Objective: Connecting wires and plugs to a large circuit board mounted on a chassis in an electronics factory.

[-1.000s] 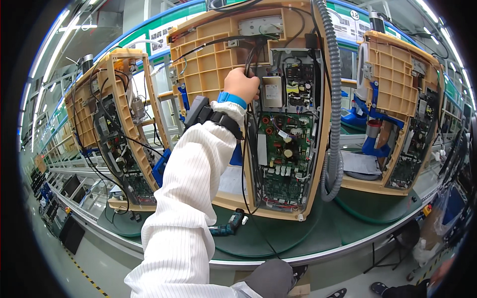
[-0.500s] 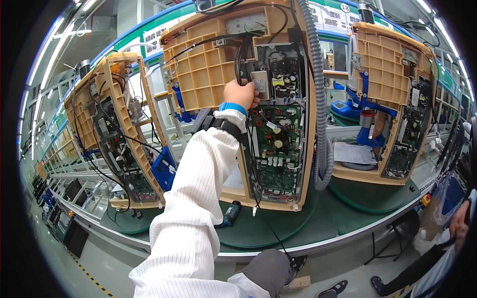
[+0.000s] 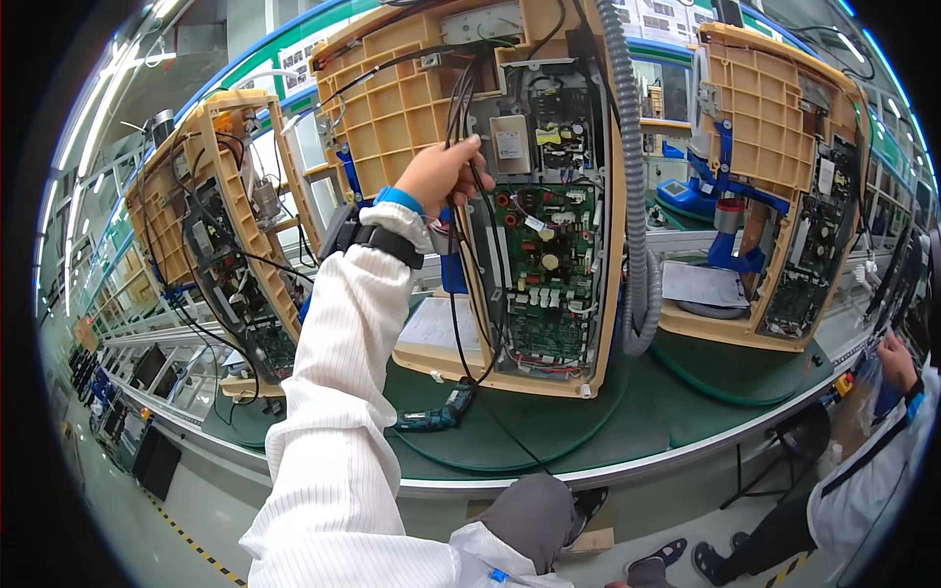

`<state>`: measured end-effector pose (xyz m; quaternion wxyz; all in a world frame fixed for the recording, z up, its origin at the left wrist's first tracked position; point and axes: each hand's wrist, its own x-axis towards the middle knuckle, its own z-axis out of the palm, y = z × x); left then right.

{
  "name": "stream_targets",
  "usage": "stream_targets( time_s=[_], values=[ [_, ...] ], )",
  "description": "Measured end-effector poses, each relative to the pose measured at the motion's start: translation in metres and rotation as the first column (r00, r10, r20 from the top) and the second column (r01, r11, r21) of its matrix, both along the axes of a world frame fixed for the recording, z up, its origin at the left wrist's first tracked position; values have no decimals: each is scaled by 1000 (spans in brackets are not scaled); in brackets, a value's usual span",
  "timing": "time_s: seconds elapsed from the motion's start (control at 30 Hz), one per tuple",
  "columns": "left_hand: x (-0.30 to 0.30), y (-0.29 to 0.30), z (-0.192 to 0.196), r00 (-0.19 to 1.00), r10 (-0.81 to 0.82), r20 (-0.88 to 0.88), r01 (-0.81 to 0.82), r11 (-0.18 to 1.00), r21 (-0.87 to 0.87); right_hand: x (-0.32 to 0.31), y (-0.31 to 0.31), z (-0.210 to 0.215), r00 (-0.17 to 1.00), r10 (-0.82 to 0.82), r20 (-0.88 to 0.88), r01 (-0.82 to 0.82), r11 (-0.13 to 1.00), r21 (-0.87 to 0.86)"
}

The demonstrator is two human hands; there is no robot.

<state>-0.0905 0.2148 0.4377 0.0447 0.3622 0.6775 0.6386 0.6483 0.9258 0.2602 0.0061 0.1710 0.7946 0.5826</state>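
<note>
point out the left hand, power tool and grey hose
Left hand (image 3: 435,176): head view, on its back
Power tool (image 3: 446,413): head view, on its body
Grey hose (image 3: 631,176): head view, on its ribbed side

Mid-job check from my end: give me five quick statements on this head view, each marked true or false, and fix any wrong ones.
1. The left hand is closed around black cables. True.
2. The band on that wrist is red. False: it is a blue wristband.
3. A grey corrugated hose hangs right of the green circuit board. True.
4. The left hand holds a power tool. False: the teal power tool lies on the green bench top.
5. White papers sit low in the right-hand beige unit. True.
</note>
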Motion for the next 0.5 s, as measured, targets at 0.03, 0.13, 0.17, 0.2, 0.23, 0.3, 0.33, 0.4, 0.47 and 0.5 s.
stream_targets(
  time_s=[0.03, 0.13, 0.17, 0.2, 0.23, 0.3, 0.33, 0.4, 0.47, 0.5],
  values=[
    [10, 8, -1, 999, -47, 10, 48, 999, -13, -27, -11, 7, 841, -328, -431, -18, 779, -627],
    [19, 8, -1, 999, -37, -25, 38, 998, 58, -99, -102, -128, 616, -724, -311, -308, 142, -941],
    [19, -8, -1, 998, -4, -65, 15, 985, 172, -118, -181, -207, 678, -700, -224, -268, 48, -962],
    [17, -29, -2, 994, 34, -100, -4, 956, 292, -134, -307, -301, 739, -665, -109, -188, -49, -981],
    [23, -26, -2, 998, -21, -56, 39, 938, 345, -135, -429, -360, 758, -652, -10, -126, -131, -983],
    [36, -7, -2, 997, -81, -4, 77, 927, 368, -152, -576, -407, 767, -634, 96, -65, -226, -972],
    [40, -3, -3, 995, -96, 34, 77, 926, 371, -162, -615, -418, 776, -620, 120, -42, -240, -970],
    [47, -8, -8, 990, -143, 14, 127, 916, 381, -178, -650, -425, 776, -617, 136, -40, -262, -964],
    [51, -17, -14, 997, -37, -74, 60, 937, 345, -183, -630, -418, 757, -600, 259, -46, -445, -894],
    [48, -24, -18, 993, -96, -74, 116, 927, 356, -185, -612, -410, 730, -570, 378, -66, -609, -790]
  ],
)
